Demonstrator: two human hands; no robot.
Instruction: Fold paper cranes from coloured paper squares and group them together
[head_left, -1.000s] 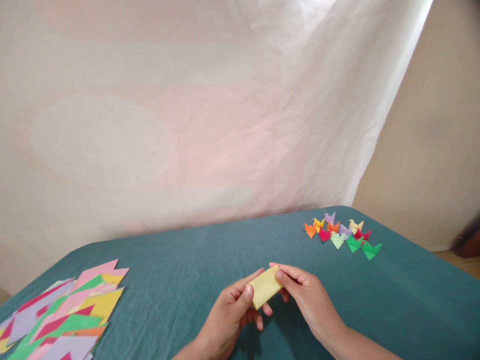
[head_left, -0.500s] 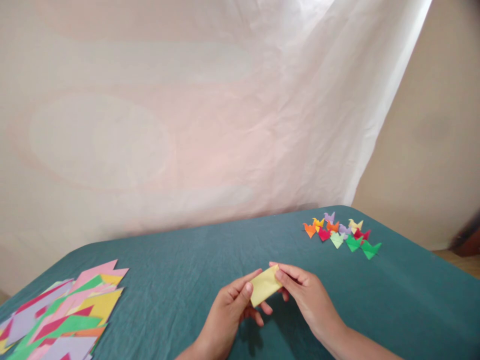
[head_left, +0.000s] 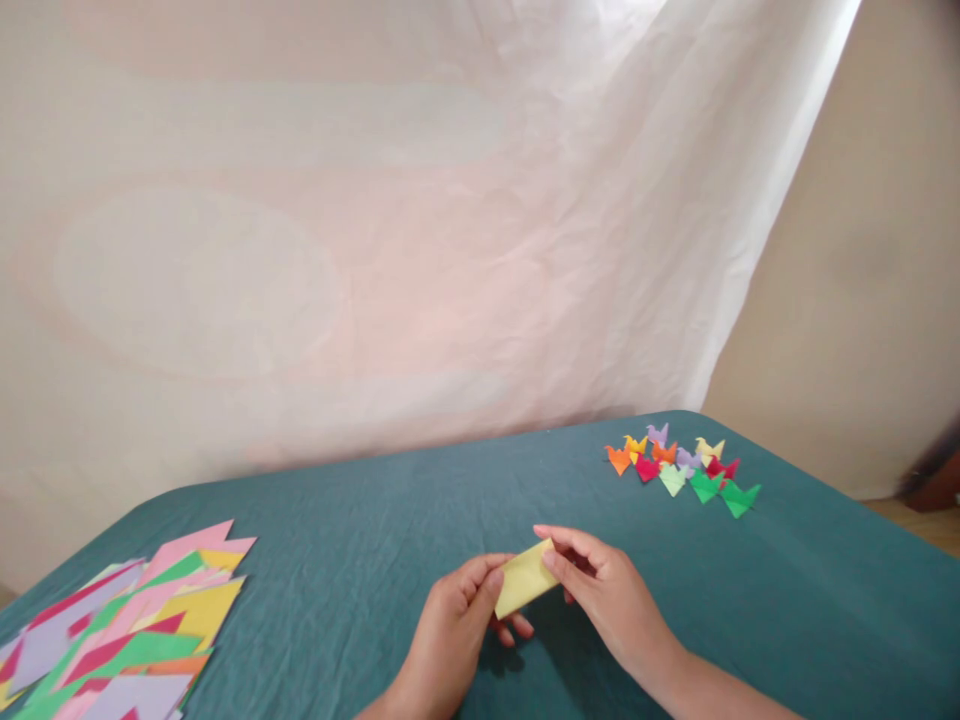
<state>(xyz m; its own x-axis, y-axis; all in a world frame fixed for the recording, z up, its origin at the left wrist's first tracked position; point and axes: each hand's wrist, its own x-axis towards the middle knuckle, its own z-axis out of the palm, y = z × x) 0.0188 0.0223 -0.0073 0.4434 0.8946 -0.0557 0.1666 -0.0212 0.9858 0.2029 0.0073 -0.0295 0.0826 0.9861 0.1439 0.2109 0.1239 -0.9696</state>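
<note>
A small folded piece of yellow paper is held just above the table, tilted up toward its right end. My left hand pinches the paper's left end, thumb on top and fingers beneath. At the upper right corner, my right hand grips it between thumb and fingers. The underside of the paper and some fingertips are hidden.
A green cloth covers the table. Several folded paper birds in mixed colours stand at the far right. Loose coloured paper sheets overlap in a pile at the left. Behind the table hangs a pale sheet.
Both hands and the yellow paper have shifted slightly left and down. The paper looks a little narrower, and fewer of the left fingers show below it.
</note>
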